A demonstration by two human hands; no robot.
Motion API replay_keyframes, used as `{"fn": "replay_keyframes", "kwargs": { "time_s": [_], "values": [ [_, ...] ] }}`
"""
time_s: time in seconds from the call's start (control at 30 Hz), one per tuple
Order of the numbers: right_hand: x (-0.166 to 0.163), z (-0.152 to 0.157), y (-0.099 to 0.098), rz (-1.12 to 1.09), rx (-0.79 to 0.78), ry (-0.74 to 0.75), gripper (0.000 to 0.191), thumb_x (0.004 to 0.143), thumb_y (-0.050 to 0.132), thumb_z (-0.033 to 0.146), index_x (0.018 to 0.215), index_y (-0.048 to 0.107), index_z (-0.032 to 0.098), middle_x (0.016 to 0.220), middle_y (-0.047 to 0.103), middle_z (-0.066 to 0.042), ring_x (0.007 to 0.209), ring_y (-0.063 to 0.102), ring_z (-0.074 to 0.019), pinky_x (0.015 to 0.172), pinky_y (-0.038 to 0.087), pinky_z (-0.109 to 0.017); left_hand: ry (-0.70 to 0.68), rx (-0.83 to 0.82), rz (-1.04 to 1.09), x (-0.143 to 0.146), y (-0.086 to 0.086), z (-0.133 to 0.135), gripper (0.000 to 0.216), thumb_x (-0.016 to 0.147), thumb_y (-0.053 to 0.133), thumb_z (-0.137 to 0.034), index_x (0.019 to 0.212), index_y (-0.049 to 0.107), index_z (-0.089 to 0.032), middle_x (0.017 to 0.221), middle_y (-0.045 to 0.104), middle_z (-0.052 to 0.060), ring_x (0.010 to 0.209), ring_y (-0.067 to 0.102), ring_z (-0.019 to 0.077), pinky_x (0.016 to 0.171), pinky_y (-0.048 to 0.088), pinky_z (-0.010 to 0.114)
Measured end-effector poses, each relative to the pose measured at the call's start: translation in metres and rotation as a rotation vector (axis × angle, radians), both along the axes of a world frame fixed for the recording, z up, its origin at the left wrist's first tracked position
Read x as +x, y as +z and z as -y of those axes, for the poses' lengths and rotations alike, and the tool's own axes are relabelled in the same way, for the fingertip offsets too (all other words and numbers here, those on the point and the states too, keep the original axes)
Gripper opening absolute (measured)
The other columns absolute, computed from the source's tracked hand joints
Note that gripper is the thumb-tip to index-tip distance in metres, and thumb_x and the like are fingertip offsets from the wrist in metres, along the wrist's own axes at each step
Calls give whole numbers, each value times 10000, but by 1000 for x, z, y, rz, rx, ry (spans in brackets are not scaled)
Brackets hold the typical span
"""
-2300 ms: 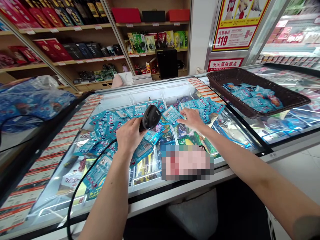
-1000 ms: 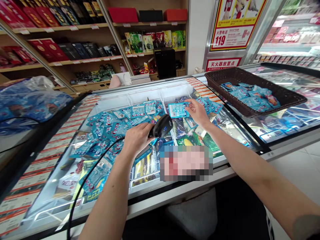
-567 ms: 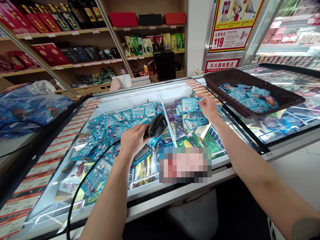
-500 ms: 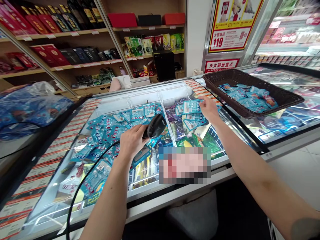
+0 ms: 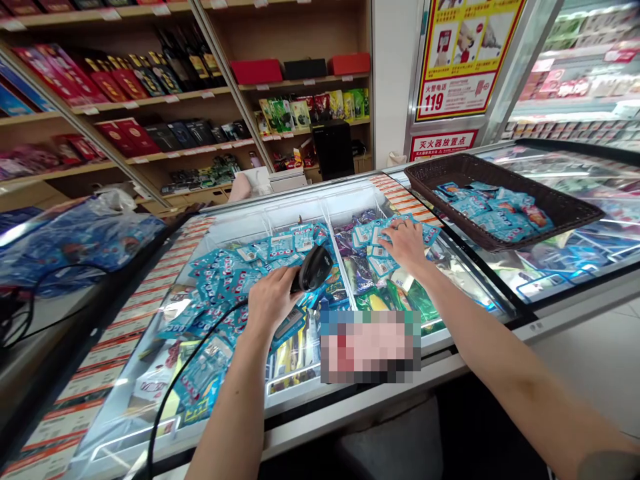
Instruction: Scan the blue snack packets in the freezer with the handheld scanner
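A black handheld barcode scanner [image 5: 316,268] is gripped in my left hand [image 5: 273,297], above a spread of blue snack packets [image 5: 225,277] on the left part of the freezer [image 5: 300,427]. Its black cord [image 5: 187,363] runs down past my forearm. Over on the right part, my right hand [image 5: 406,243] reaches onto a smaller group of blue packets [image 5: 364,235]. Its bent fingers pinch the edge of one packet; the thumb is partly hidden. Another blue packet [image 5: 430,233] lies just right of that hand.
A brown woven basket [image 5: 505,175] holding several blue packets stands at the right. Plastic-wrapped blue goods [image 5: 85,240] lie at the left. Shelves [image 5: 300,83] with boxes and bottles rise behind. A blurred patch [image 5: 370,347] covers something at the freezer's front edge.
My right hand has let go of the packet it held by its edge and shifted left and down onto the other packets. The scanner stays in my left hand. The view has tilted up slightly.
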State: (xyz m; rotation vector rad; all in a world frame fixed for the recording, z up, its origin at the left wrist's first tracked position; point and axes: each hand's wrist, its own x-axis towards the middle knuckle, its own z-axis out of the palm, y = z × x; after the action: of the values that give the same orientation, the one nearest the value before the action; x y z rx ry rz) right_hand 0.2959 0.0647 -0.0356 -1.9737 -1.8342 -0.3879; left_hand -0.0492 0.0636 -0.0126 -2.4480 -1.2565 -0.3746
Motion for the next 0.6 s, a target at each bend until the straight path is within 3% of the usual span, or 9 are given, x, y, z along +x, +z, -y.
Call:
{"fn": "replay_keyframes", "kwargs": {
  "time_s": [0.17, 0.33, 0.47, 0.6],
  "values": [
    [-6, 1, 2, -41, 51, 11, 317, 942, 541, 418, 1123, 725, 233, 1213, 646, -113, 1111, 500, -300, 934, 321, -457, 53, -54, -24, -6, 19, 3, 341, 867, 586, -344, 1174, 631, -204, 1032, 717, 88, 962, 681, 270, 692, 469, 323],
    [-28, -9, 8, -197, 31, 181, 354, 985, 467, 410, 1187, 692, 228, 1225, 669, -88, 1164, 541, -274, 1012, 338, -443, 170, -33, 43, -30, 35, 0, 363, 871, 587, -367, 1205, 618, -227, 1122, 711, 73, 988, 677, 265, 660, 446, 309],
    [-58, -30, 12, -288, -118, 397, 411, 1002, 431, 409, 1264, 641, 172, 1289, 659, -89, 1183, 580, -235, 1031, 388, -368, 285, 6, 112, -55, 27, -5, 374, 872, 585, -390, 1206, 614, -224, 1115, 710, 75, 963, 677, 263, 637, 421, 305],
    [-90, -56, 16, -261, -166, 529, 476, 1009, 410, 427, 1368, 558, 152, 1371, 606, -102, 1256, 551, -225, 1072, 381, -348, 357, 11, 169, -73, 15, -6, 378, 890, 554, -399, 1207, 613, -202, 1086, 711, 88, 971, 675, 265, 635, 413, 307]
  ]
}}
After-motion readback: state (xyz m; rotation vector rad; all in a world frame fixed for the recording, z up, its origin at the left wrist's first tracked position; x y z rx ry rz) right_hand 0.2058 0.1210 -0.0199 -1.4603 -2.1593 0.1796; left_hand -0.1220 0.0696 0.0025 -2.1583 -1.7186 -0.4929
